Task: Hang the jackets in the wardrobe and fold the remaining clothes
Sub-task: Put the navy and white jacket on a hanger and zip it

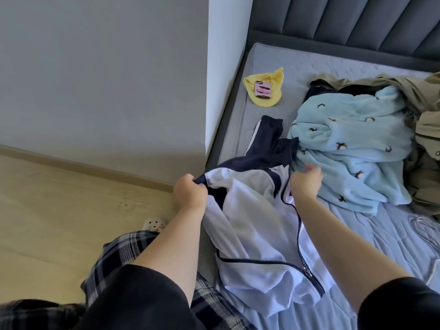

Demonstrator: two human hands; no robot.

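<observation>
Both our left hand [189,194] and right hand [306,183] gripped the white-and-navy zip jacket [257,225] at six o'clock on the grey mattress [273,60]; nothing hung yet, and the pale-blue fleece garment [352,144] and khaki coat [426,129] at three o'clock lay unsorted.

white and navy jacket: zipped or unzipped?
Unzipped. The white and navy jacket lies open on the mattress, its navy zipper teeth running along one free edge down to the slider. Both hands, left hand and right hand, grip it near the collar.
</observation>
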